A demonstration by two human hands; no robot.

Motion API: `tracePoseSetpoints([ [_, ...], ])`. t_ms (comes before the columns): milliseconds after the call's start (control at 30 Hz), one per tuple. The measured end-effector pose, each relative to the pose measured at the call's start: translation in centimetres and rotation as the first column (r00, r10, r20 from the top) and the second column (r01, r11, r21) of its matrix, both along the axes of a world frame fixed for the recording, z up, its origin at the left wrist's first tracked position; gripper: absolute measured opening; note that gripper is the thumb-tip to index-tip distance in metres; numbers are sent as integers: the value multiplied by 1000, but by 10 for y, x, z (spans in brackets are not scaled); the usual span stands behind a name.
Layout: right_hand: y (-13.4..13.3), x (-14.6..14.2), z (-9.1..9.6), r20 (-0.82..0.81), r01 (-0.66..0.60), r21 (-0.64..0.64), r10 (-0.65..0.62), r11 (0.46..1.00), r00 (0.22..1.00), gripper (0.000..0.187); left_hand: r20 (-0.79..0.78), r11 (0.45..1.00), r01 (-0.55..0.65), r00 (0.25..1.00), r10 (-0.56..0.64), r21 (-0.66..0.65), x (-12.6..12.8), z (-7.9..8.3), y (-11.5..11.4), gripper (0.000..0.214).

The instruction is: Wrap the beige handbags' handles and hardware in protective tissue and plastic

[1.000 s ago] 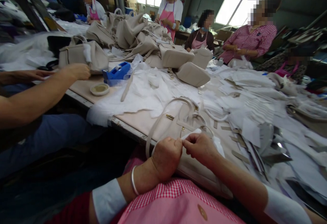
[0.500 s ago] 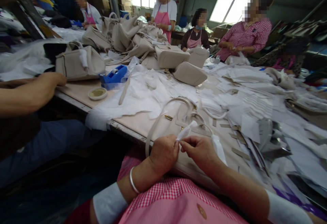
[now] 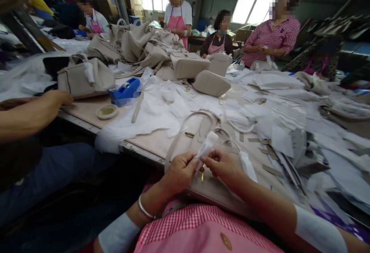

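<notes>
A beige handbag [image 3: 199, 145] lies in front of me at the table's edge, its strap looped up on the left. Above it, both my hands pinch a strip of white wrapping paper [image 3: 208, 144]. My left hand [image 3: 180, 172] grips the strip's lower end between thumb and fingers. Close beside it, my right hand [image 3: 227, 166] has its fingertips closed on the strip's right side. A small gold-coloured metal piece [image 3: 202, 176] shows just below my fingers. White wrapping [image 3: 248, 166] also covers part of a handle to the right of my right hand. What the strip encloses is hidden.
A blue tape dispenser [image 3: 126, 90] and a small round dish [image 3: 106, 111] stand left, near a co-worker's arm [image 3: 37, 110]. Beige bags [image 3: 138, 41] are piled at the back. White sheets [image 3: 170, 106] and beige strips [image 3: 273, 171] lie about. Several people work around the table.
The white strip now stands wider and more upright between my hands. My left hand has turned, its thumb now showing on the strip, and the gold-coloured piece has come into view below. The view shifted slightly.
</notes>
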State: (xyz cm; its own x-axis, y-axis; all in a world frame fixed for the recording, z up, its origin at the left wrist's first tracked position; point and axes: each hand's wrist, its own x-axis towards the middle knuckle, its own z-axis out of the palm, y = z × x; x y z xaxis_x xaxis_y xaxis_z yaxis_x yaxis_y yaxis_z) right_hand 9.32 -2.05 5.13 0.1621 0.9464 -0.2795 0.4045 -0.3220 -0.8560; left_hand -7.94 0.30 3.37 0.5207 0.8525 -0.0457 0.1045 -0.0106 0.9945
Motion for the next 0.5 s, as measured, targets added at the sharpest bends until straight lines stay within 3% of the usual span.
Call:
tracePoseSetpoints([
  [67, -1, 0, 5, -120, -65, -35, 61, 997, 991, 28, 48, 997, 39, 998, -35, -70, -3, 0, 1, 31],
  [167, -1, 0, 10, -196, -152, 48, 159, 987, 968, 26, 86, 986, 117, 991, -107, -123, -8, 0, 2, 32],
  [233, -2, -1, 9, -109, -153, 115, 165, 982, 980, 22, 70, 987, 124, 991, -117, -101, -9, 2, 4, 32],
  [333, -4, -4, 8, 10, -154, 190, 155, 970, 988, 20, 28, 998, 18, 999, -16, -68, -4, 3, 6, 33],
  [400, -7, -7, 9, 41, -171, 248, 166, 954, 985, 20, 63, 990, -16, 998, 25, -143, 0, 3, 6, 36],
  [500, -10, -9, 12, 131, -224, 385, 188, 895, 973, 24, 192, 956, 54, 981, 2, -289, 3, -1, 6, 40],
])
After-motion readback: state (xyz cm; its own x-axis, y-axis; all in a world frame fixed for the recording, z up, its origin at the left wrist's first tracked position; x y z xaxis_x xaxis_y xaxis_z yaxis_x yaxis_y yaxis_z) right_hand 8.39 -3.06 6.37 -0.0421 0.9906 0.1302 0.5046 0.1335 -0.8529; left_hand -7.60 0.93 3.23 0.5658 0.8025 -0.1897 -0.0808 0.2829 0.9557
